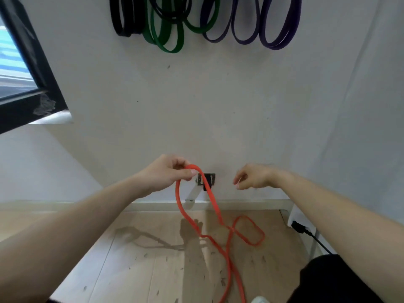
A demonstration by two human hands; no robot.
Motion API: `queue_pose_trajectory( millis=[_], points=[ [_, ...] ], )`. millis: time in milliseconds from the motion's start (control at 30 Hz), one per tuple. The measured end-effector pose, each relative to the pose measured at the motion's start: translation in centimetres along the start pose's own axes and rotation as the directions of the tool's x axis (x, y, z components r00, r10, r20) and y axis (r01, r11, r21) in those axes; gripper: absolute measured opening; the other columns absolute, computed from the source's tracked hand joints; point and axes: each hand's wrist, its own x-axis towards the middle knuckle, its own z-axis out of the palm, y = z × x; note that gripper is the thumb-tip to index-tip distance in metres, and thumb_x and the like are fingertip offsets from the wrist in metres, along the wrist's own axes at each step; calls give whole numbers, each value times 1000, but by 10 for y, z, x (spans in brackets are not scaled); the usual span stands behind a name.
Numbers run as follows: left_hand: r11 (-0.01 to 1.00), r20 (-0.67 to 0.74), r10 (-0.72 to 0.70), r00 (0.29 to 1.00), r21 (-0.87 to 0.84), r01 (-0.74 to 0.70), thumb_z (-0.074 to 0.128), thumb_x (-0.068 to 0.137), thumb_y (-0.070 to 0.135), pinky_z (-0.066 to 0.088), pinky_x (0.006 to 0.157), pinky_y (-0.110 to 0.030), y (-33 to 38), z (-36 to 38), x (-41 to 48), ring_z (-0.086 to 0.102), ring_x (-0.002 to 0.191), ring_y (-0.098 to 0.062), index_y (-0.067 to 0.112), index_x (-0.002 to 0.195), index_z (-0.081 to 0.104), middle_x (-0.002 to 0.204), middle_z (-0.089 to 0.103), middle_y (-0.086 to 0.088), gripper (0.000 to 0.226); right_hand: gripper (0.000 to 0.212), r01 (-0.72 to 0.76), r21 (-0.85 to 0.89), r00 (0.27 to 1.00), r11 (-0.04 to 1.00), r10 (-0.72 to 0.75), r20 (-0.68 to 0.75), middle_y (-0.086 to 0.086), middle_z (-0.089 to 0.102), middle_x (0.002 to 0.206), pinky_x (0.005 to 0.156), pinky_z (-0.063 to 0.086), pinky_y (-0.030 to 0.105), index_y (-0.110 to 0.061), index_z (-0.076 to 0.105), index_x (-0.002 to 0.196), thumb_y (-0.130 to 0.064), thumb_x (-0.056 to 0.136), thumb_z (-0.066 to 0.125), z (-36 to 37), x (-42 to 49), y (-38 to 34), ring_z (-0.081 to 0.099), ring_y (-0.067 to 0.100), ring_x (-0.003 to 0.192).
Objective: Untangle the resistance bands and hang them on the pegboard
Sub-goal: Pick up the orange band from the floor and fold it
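An orange resistance band (215, 209) hangs from my left hand (169, 174), which pinches its top loop between thumb and fingers. Below, the band crosses over itself near the floor and forms a side loop on the right before trailing down out of view. My right hand (254, 177) hovers to the right of the band, fingers loosely curled, holding nothing. High on the white wall hang black bands (122, 20), green bands (168, 36) and purple bands (275, 33); their pegs are cut off by the top edge.
A black-framed window (28, 68) juts out at the left. A wall socket (206, 179) sits behind the band. A white power strip with a black plug (300, 226) lies at the right on the wood floor (131, 259).
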Motion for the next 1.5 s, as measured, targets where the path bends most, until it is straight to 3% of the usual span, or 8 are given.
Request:
queue_pose_trajectory(
  millis=[233,367,467,533,833,1000,1367,1500],
  points=[
    [948,-41,230,972,234,-214,70,95,28,50,77,-47,13,-4,-6,58,73,-27,15,92,76,86,70,-18,15,50,254,507,929,824,-354,110,5,63,132,109,48,42,-22,62,129,-11,81,74,24,0,-66,59,20,126],
    [962,-137,257,957,129,-240,68,96,19,60,69,-33,19,-13,-8,67,80,-26,6,98,74,91,70,-21,14,61,271,584,926,765,-373,60,5,61,131,105,49,40,-19,60,130,-19,73,81,39,1,-84,59,20,122],
    [966,-219,255,942,15,-258,67,96,15,58,70,-23,23,-19,-10,68,78,-8,7,100,74,85,70,-10,11,57,294,612,932,734,-362,-13,6,68,122,91,51,34,-14,64,127,-21,73,83,45,4,-92,65,19,109],
    [959,-262,260,929,-43,-281,66,96,14,58,71,-22,26,-23,-12,68,79,-5,10,99,75,83,70,-3,10,47,311,606,933,732,-358,-47,6,69,121,97,52,38,-15,66,123,-20,79,82,46,5,-96,66,21,112],
    [898,-420,194,886,-289,-333,60,100,17,61,75,-27,34,-40,-16,69,85,-12,13,102,74,86,71,-3,14,20,345,588,923,731,-378,-72,6,75,97,89,57,32,-5,71,107,-14,90,73,45,0,-110,73,20,97],
    [901,-503,92,860,-327,-287,56,103,16,61,76,-28,17,-54,-13,68,84,-13,11,105,72,89,71,-5,17,6,359,538,931,763,-331,-152,6,72,87,91,58,48,-16,73,92,-13,88,75,40,2,-99,70,25,88],
    [908,-505,-102,857,-399,-127,56,103,11,60,72,-23,-32,-75,-7,69,81,-16,5,118,67,93,73,-6,20,7,325,844,919,427,-354,-175,7,67,83,81,52,37,-19,65,90,-15,96,63,14,-18,-103,65,23,83],
    [931,-457,-107,883,-358,-73,59,101,10,59,72,-23,-42,-81,-10,70,86,-18,8,117,68,97,74,-5,18,15,249,863,923,440,-376,-75,12,69,93,83,57,36,-10,68,95,-18,100,57,3,-25,-100,69,24,82]
  ],
)
